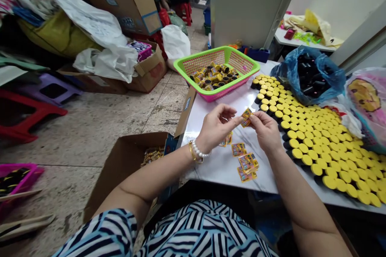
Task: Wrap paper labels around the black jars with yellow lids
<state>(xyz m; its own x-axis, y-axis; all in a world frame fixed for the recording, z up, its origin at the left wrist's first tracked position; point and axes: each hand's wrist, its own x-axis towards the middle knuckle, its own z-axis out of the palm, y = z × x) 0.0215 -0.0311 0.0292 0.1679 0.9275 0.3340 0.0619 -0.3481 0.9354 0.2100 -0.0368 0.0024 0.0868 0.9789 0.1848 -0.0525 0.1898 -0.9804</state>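
Printed orange packet (246, 117), gripped between fingers of left hand (215, 127) and right hand (265, 131), over marble table (211, 164)

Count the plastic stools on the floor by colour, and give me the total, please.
Red plastic stools: 2
Purple plastic stool: 1
Total: 3
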